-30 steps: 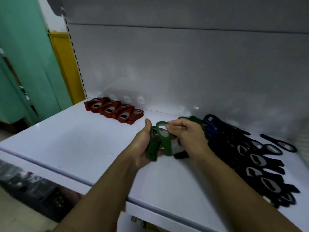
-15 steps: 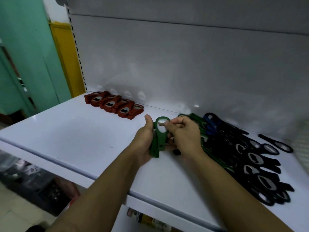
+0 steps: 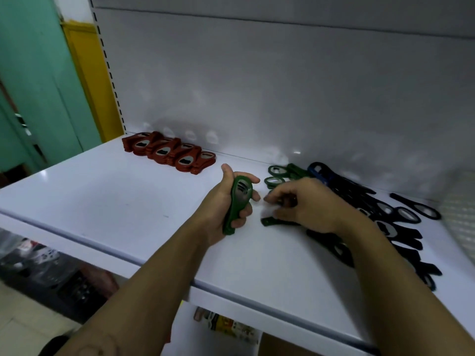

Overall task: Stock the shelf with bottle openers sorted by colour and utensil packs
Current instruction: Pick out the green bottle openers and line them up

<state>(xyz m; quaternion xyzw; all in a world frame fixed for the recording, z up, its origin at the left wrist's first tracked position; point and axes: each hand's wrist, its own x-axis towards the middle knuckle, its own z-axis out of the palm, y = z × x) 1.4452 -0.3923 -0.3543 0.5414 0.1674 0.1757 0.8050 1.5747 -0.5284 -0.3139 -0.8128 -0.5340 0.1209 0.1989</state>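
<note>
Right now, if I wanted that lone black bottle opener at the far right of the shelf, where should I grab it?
Probably by its slim handle, coming down from above. The black bottle opener lies flat on the shelf, apart from the pile of black openers, so a pinch across the handle's two edges has room; the ring head is wider.
</note>
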